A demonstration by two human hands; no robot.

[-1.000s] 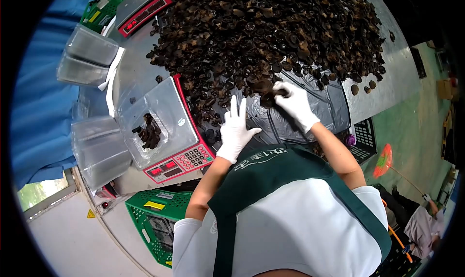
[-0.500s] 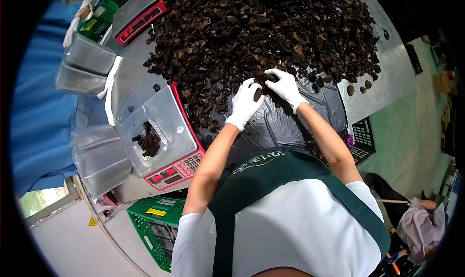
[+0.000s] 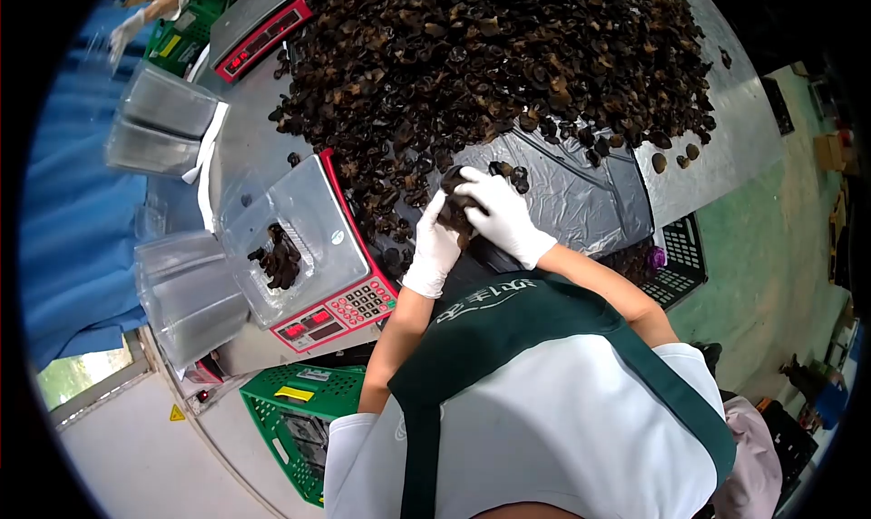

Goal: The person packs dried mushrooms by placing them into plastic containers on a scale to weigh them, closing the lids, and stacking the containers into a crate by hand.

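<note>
Dark brown wood ear mushrooms (image 3: 455, 212) are gathered between my two white-gloved hands, close to my apron. My left hand (image 3: 434, 254) is closed along their left side, thumb up. From the right, my right hand (image 3: 502, 218) curls its fingers over the same mushrooms. Beyond both hands spreads a large heap of wood ear mushrooms (image 3: 490, 56), with a few loose pieces on the black plastic sheet (image 3: 581, 197). To the left, a clear plastic tray (image 3: 304, 247) holding a small bunch of mushrooms rests on a red-edged scale (image 3: 349, 308).
Stacked clear trays (image 3: 186, 292) stand at the left table edge, more trays (image 3: 163, 120) farther back. A second scale (image 3: 263, 43) is at the back left, near another person's gloved hand (image 3: 125, 36). A green crate (image 3: 295, 396) sits below; a black crate (image 3: 680, 260) stands right.
Both hands have drawn back from the heap's edge toward my body and come together around mushrooms. The other person's hand at the back left has moved up and left.
</note>
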